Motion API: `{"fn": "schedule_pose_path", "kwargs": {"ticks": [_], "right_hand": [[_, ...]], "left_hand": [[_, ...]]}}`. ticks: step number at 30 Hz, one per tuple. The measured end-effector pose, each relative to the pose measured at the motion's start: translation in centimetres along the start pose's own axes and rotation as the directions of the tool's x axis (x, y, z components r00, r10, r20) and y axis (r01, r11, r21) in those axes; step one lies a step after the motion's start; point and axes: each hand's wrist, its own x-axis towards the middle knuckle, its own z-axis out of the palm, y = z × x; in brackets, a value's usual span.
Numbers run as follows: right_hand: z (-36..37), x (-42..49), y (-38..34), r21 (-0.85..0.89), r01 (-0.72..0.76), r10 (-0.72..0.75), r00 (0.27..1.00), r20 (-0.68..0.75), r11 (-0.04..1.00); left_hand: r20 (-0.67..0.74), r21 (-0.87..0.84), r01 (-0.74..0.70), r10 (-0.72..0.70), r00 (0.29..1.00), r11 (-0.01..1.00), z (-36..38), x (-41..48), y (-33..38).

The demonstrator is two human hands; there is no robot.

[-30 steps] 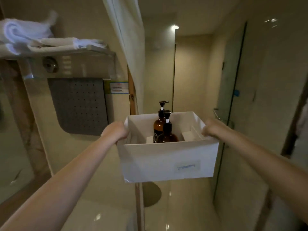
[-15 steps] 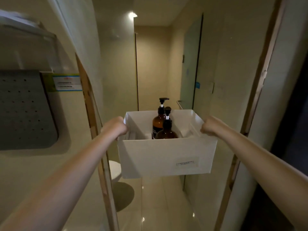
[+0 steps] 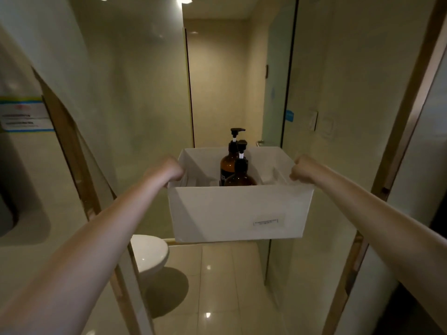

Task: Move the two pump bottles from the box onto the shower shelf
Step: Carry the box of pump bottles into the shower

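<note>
Glossy tiled bathroom: white rectangular box [image 3: 237, 211], two amber pump bottles [image 3: 227, 165] upright inside; left hand [image 3: 167, 170], right hand [image 3: 302, 168], fingers curled over its rims.

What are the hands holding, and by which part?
The white box: the left hand grips its left top edge, the right hand its right top edge. The pump bottles stand inside it, untouched.

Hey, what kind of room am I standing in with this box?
Most likely a bathroom, perhaps a hotel's. A toilet sits low on the left, a frosted glass door beyond the box looks like a shower's, and the floor is glossy tile.
</note>
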Motion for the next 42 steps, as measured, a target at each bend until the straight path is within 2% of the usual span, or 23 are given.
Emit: {"fn": "schedule_pose_path", "kwargs": {"ticks": [5,13,21,36,42], "right_hand": [[-0.8,5.8,-0.2,-0.072,0.016,-0.015,1.0,0.018,0.997],[0.3,15.0,-1.1,0.004,0.044,-0.044,0.998,0.049,0.999],[2.5,25.0,-4.0,-0.048,0.008,-0.005,0.998,0.067,0.999],[6.3,47.4,-10.3,0.032,0.025,-0.024,0.999,-0.036,0.999],[8.3,56.5,-12.0,-0.032,0.044,-0.045,0.999,-0.022,0.999]], "left_hand": [[-0.018,0.063,-0.055,0.057,0.998,0.996,1.5,4.1,2.7],[-0.01,0.047,-0.076,0.077,0.997,0.996,3.8,12.6,4.4],[0.026,0.041,-0.074,0.073,0.997,0.996,6.6,23.8,5.1],[0.003,0.041,-0.151,0.151,0.989,0.988,9.9,47.3,7.6],[0.023,0.037,-0.132,0.131,0.991,0.991,13.1,56.0,8.3]]}}
